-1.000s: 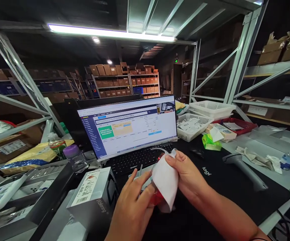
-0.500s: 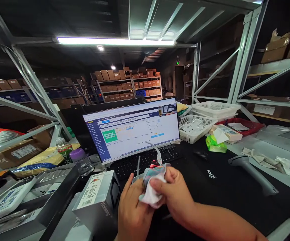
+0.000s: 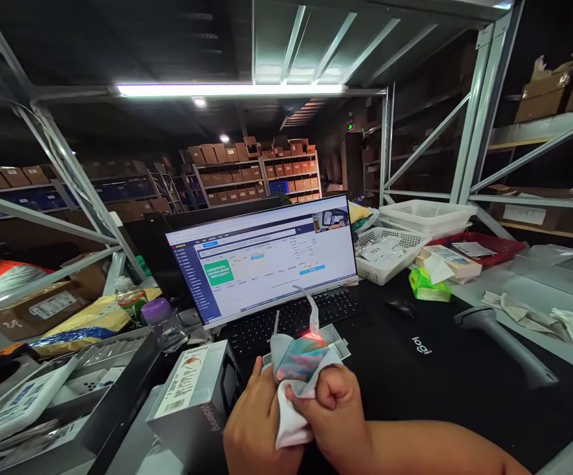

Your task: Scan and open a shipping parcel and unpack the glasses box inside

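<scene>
Both my hands hold a small flat packet [image 3: 300, 359] with a colourful printed face and a white back, low in the middle of the view. My left hand [image 3: 254, 422] grips its left side. My right hand [image 3: 333, 406] is closed on its lower right, thumb over the white part. A red scanner glow falls on the packet's top edge, right in front of a small grey scanner stand [image 3: 336, 338]. Just beyond lie a black keyboard [image 3: 286, 316] and a lit monitor [image 3: 261, 257].
A grey label printer [image 3: 192, 396] stands to the left, with a purple-capped bottle [image 3: 160, 320] behind it. A handheld barcode scanner [image 3: 502, 336] and a mouse [image 3: 399, 305] lie on the black desk mat [image 3: 445, 376]. White baskets [image 3: 415, 221] and a green packet [image 3: 428, 285] sit at the right.
The packet was turned over from its white back to its colourful face and drawn closer to me. My right hand closed into a fist on it, and the red glow now lands on it.
</scene>
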The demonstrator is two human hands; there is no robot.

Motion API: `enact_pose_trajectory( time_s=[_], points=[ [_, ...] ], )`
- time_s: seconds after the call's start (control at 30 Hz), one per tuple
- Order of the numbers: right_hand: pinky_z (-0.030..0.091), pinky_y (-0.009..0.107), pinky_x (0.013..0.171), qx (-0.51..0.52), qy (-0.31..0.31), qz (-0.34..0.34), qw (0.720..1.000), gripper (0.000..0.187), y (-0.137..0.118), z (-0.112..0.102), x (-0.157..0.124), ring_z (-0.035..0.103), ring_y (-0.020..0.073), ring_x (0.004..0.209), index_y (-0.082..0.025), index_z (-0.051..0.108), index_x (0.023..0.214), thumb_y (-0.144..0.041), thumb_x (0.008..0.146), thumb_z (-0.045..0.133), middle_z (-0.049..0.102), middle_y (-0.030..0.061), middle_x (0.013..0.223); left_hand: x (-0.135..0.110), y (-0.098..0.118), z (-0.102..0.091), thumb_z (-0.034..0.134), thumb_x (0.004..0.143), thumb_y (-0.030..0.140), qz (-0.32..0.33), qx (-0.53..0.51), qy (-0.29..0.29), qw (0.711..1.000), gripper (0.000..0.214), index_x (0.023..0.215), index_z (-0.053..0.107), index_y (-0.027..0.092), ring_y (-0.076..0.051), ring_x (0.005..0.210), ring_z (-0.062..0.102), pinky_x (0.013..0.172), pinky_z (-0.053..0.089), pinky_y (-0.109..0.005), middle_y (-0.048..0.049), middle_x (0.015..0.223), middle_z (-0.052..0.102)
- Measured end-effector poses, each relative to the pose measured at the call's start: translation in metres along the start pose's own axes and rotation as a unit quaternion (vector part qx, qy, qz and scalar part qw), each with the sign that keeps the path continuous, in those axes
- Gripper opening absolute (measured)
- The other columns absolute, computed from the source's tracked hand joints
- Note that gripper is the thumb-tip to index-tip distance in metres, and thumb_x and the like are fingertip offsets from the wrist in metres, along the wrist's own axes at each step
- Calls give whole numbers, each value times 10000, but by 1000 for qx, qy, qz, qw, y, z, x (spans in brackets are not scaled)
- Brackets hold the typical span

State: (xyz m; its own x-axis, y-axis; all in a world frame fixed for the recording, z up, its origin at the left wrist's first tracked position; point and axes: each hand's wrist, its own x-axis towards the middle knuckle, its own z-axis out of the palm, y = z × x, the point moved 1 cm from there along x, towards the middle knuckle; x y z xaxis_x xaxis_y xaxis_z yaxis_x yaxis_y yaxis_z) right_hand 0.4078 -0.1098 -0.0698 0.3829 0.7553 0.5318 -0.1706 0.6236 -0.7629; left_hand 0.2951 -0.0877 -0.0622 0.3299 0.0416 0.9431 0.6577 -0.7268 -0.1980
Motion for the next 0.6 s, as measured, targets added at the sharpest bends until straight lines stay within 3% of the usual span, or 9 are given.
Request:
enact_pose_trajectory(
  time_s=[0.1, 0.2, 0.27, 0.33, 0.43, 0.5, 0.6],
  points=[
    [238, 197, 442, 107, -9, 120, 987, 722, -18, -8, 21, 240, 46, 472, -215, 176, 503, -359, 603, 877, 275, -96, 479, -3, 2, 2, 585, 918, 213, 19, -6, -9, 1000, 106, 978, 620, 132, -223, 836, 723, 915, 606, -415, -103, 849, 706],
    [371, 203, 521, 208, 26, 247, 946, 686, -30, -16, 38, 373, 71, 536, -219, 288, 572, -425, 513, 940, 420, -78, 556, -5, 7, 4, 662, 861, 134, 41, -7, -46, 998, 103, 960, 640, 149, -203, 850, 723, 989, 569, -433, -88, 881, 728],
    [425, 228, 567, 219, 45, 269, 937, 654, -29, -16, 38, 418, 89, 571, -223, 347, 609, -474, 508, 943, 477, -64, 604, -5, 8, 5, 640, 863, 98, 33, -1, -51, 998, 93, 941, 642, 150, -200, 835, 725, 979, 571, -424, -85, 866, 732],
    [400, 228, 535, 182, 62, 219, 957, 667, -21, -13, 29, 368, 83, 543, -224, 317, 582, -537, 567, 906, 432, -67, 570, -5, 8, 3, 593, 891, 115, 29, 13, -43, 999, 66, 929, 639, 145, -223, 851, 729, 921, 593, -409, -109, 868, 731],
    [228, 232, 422, 57, 48, 85, 994, 753, -4, -7, 8, 193, 58, 462, -221, 179, 494, -549, 683, 830, 236, -86, 463, -10, 3, 1, 588, 909, 186, 31, 36, -35, 998, 91, 958, 637, 127, -280, 933, 728, 818, 614, -377, -168, 941, 728],
    [160, 258, 409, -13, 23, 13, 1000, 771, 3, -3, -4, 141, 53, 436, -217, 130, 460, -492, 743, 793, 171, -85, 435, -16, -3, 0, 598, 899, 185, 22, 34, -36, 999, 109, 981, 633, 122, -293, 973, 724, 782, 613, -348, -186, 981, 725],
    [166, 272, 426, -44, 6, -44, 998, 739, 6, 0, -11, 154, 62, 432, -208, 121, 449, -391, 795, 748, 172, -77, 428, -24, -10, -1, 588, 878, 135, 13, -2, -52, 999, 134, 1005, 630, 123, -284, 1000, 724, 776, 611, -320, -187, 1019, 730]
  ],
)
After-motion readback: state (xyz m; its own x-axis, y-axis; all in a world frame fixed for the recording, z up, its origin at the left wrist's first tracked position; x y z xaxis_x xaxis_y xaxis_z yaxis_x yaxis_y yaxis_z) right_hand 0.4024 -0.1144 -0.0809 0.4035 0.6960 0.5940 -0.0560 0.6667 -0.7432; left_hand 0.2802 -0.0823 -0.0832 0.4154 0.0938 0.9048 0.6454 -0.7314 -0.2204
